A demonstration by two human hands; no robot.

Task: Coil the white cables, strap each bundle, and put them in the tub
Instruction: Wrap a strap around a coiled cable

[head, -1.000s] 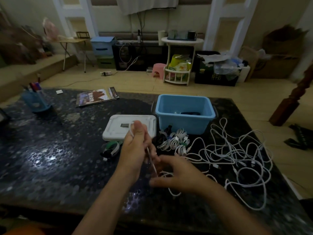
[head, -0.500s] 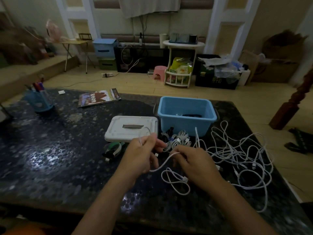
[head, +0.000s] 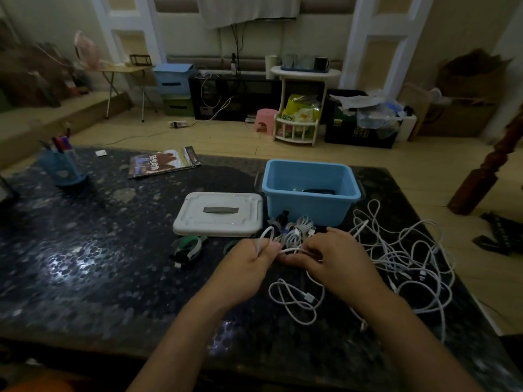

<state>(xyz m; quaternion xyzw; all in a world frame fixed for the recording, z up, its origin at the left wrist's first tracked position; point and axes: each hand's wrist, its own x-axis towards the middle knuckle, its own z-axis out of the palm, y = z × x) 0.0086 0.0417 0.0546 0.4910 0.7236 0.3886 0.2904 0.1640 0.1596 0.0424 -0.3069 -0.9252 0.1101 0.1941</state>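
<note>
While our left hand (head: 246, 264) pinches a loop of white cable (head: 291, 250), our right hand (head: 336, 264) grips the same cable beside it. Behind them the blue tub (head: 311, 205) holds something dark.

dark thing inside the blue tub (head: 311, 205) too dim to tell, right hand (head: 336, 261) covers part of the white cable (head: 294, 302), pen cup (head: 63, 168) blurry

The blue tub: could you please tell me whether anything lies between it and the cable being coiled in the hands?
The cable is held by the left hand and right hand. A cluster of already coiled bundles lies before the blue tub; the tub's top is open, lid set aside, so lifting over should clear them.
</note>
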